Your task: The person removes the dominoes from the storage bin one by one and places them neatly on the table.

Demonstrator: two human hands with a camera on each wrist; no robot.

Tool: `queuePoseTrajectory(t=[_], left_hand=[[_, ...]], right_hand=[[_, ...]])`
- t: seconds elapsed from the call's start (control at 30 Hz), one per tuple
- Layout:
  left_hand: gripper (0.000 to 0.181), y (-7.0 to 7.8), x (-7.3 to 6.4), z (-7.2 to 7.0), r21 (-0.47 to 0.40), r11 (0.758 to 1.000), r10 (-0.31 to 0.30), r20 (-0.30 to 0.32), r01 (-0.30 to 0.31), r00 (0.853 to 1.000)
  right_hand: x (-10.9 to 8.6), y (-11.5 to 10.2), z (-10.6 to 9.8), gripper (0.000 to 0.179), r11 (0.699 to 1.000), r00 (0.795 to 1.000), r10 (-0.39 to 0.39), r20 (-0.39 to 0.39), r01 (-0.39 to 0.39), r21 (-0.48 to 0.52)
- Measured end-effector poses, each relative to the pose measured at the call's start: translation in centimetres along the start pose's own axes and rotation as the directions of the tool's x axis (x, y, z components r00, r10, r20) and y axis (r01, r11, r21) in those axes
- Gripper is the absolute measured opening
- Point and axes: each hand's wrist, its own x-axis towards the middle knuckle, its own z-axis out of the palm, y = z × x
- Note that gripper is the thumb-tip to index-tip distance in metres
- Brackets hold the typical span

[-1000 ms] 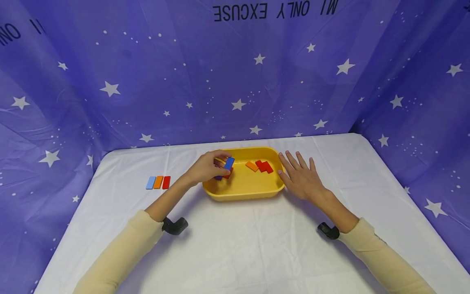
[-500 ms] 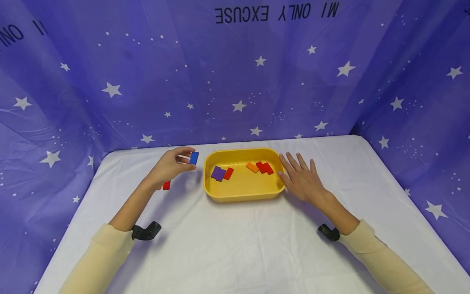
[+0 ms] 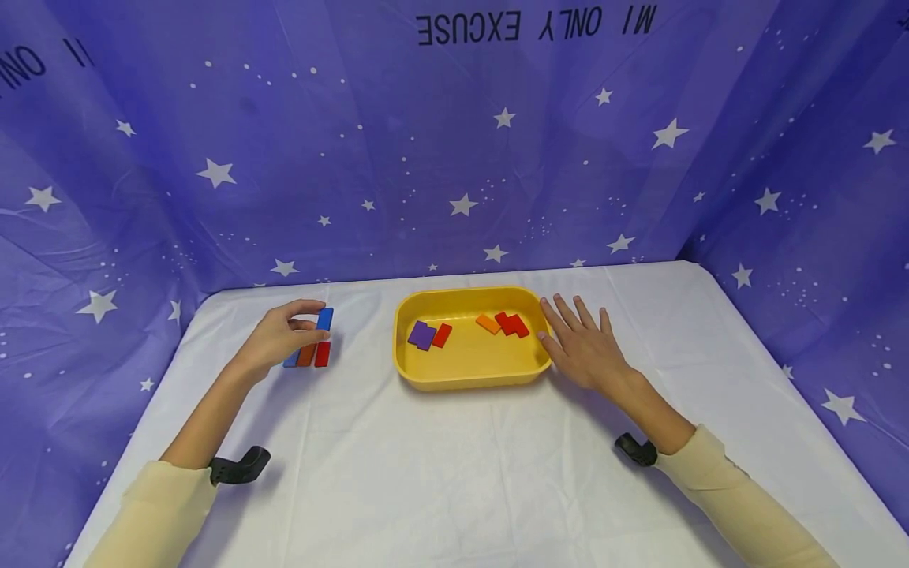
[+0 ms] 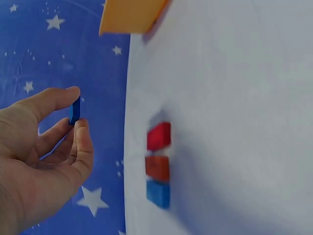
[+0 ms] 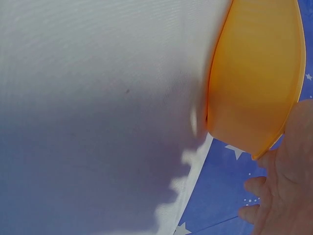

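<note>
A blue rectangular tile (image 3: 324,319) is pinched between the thumb and fingers of my left hand (image 3: 273,335). It hangs above the back of a short row on the white tablecloth: a light blue tile (image 4: 158,194), an orange tile (image 4: 157,168) and a red tile (image 4: 159,136), side by side. In the head view the hand partly covers the light blue and orange ones. My right hand (image 3: 585,347), fingers straight and spread, rests at the right rim of a yellow tray (image 3: 469,384); the right wrist view shows its fingertips by the rim.
Inside the tray lie purple tiles (image 3: 422,334) and a red tile (image 3: 442,335) at the left, with an orange tile (image 3: 488,323) and overlapping red tiles (image 3: 514,325) at the right. A purple star-patterned curtain (image 3: 398,173) hangs behind the white table (image 3: 454,473).
My left hand has lifted the blue tile out of the tray and carried it left to above the row. The right hand has stayed at the tray's rim.
</note>
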Motion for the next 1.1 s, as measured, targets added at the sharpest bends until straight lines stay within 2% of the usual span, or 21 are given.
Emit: queuePoseTrajectory(t=[0.37,0.9,1.1], left_hand=[[0.07,-3.0,-0.8,-1.4,0.018,0.999,-0.035,-0.017,0.035,0.999],[0.065,-5.7,-1.3,-2.3,0.067,0.997,-0.04,-0.037,0.042,0.999],[0.065,-7.2,-1.2,-2.9,0.085,0.995,-0.038,-0.042,0.042,0.998]], right_hand=[[0.1,0.0,0.1,0.067,1.0,1.0,0.003,-0.001,-0.003,-0.01],[0.2,0.1,0.1,0.067,1.0,1.0,0.01,0.015,-0.01,-0.006],[0.2,0.1,0.1,0.068,1.0,1.0,0.01,0.016,-0.01,-0.006]])
